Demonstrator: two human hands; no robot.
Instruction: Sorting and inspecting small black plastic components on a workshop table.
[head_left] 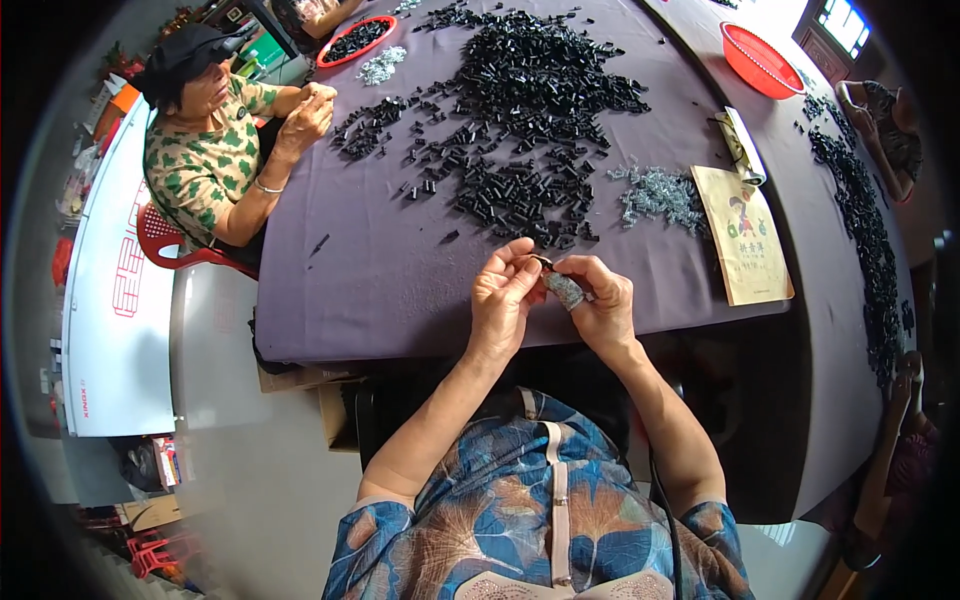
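Tan lettered booklet [736,215] near hands [608,308]

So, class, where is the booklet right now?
In the head view, the booklet lies right of the right hand, near the table's front edge, beside the grey pile.

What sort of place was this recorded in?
Probably an informal indoor workroom: a cloth-covered table bears heaps of small black parts, and a co-worker sits along its left side.
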